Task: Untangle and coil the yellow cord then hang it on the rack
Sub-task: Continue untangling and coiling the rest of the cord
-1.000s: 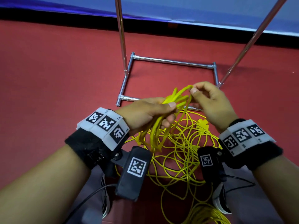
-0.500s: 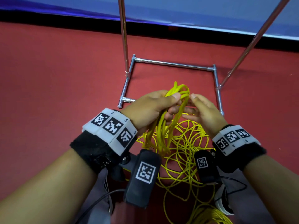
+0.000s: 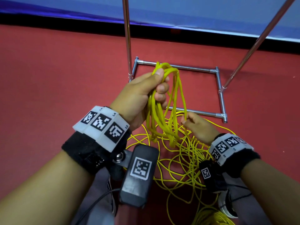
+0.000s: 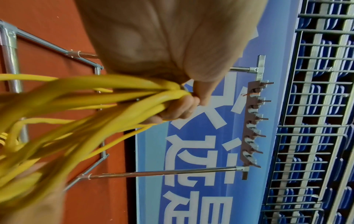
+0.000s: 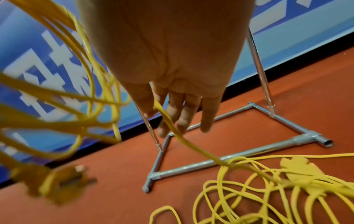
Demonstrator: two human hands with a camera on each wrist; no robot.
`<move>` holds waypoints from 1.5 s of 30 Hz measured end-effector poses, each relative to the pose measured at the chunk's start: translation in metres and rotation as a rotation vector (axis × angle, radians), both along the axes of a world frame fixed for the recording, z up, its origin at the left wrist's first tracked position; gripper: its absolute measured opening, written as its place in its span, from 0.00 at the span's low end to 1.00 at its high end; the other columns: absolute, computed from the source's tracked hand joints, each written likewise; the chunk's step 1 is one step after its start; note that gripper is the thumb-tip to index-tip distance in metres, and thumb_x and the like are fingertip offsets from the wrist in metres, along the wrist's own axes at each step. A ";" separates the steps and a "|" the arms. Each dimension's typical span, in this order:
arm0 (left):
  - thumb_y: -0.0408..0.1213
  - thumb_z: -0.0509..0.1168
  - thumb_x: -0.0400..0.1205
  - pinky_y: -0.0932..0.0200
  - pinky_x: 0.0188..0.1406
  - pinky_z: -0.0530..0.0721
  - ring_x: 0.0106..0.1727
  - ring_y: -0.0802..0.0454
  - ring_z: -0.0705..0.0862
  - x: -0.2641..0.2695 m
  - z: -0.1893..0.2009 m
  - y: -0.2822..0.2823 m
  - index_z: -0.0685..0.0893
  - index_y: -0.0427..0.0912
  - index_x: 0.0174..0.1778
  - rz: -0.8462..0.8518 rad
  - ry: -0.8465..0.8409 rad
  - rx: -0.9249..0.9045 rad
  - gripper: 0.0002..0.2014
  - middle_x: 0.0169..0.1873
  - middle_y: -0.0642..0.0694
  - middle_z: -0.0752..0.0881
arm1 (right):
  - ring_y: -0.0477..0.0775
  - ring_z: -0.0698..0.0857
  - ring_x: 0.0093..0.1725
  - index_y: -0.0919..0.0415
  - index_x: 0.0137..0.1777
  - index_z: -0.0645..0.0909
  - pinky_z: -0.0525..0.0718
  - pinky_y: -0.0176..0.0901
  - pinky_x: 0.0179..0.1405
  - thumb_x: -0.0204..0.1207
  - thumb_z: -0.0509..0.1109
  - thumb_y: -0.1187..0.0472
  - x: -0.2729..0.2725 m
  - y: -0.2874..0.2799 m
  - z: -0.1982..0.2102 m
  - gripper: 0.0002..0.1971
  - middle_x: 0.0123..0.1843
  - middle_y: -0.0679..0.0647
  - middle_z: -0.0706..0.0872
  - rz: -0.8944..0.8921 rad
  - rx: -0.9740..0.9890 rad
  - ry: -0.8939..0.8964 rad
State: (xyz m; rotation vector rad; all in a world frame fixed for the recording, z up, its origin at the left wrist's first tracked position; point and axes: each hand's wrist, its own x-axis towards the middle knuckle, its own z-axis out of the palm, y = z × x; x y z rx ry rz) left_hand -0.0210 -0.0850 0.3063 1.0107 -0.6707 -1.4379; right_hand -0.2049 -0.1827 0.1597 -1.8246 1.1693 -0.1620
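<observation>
My left hand is raised over the rack base and grips the top of a bundle of yellow cord loops, which hang down from it. The left wrist view shows those fingers curled round the bundled yellow cord. Lower and to the right, my right hand pinches a single strand between thumb and forefinger; in the right wrist view the other fingers lie fairly straight. The rest of the yellow cord lies tangled on the red floor, with a flat yellow socket end among it.
The rack's metal base frame lies on the red floor just beyond my hands, with two uprights rising from it. Its brown hook bar is at the top. A blue banner wall stands behind.
My left hand has risen and moved forward with the bundle. My right hand has left the top of the loops and dropped down to a lower strand.
</observation>
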 end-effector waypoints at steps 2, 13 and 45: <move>0.43 0.51 0.87 0.61 0.36 0.73 0.22 0.63 0.68 0.007 0.004 -0.001 0.74 0.41 0.47 0.022 0.048 -0.059 0.11 0.24 0.55 0.69 | 0.59 0.81 0.43 0.58 0.49 0.79 0.76 0.50 0.48 0.84 0.58 0.57 -0.005 0.003 -0.013 0.09 0.43 0.58 0.84 0.132 -0.025 0.247; 0.40 0.50 0.89 0.65 0.30 0.67 0.24 0.61 0.69 0.010 -0.006 -0.004 0.70 0.39 0.53 0.129 -0.129 -0.064 0.08 0.26 0.54 0.70 | 0.43 0.80 0.25 0.55 0.49 0.64 0.71 0.31 0.22 0.83 0.61 0.63 -0.005 0.015 0.004 0.07 0.35 0.50 0.88 -0.010 -0.113 0.045; 0.44 0.61 0.83 0.57 0.33 0.79 0.31 0.56 0.78 -0.037 -0.062 -0.020 0.73 0.45 0.45 0.023 -0.513 -0.014 0.07 0.29 0.56 0.81 | 0.39 0.85 0.41 0.45 0.41 0.64 0.81 0.32 0.38 0.66 0.75 0.66 -0.005 0.024 0.095 0.22 0.39 0.38 0.84 0.265 -0.507 -0.425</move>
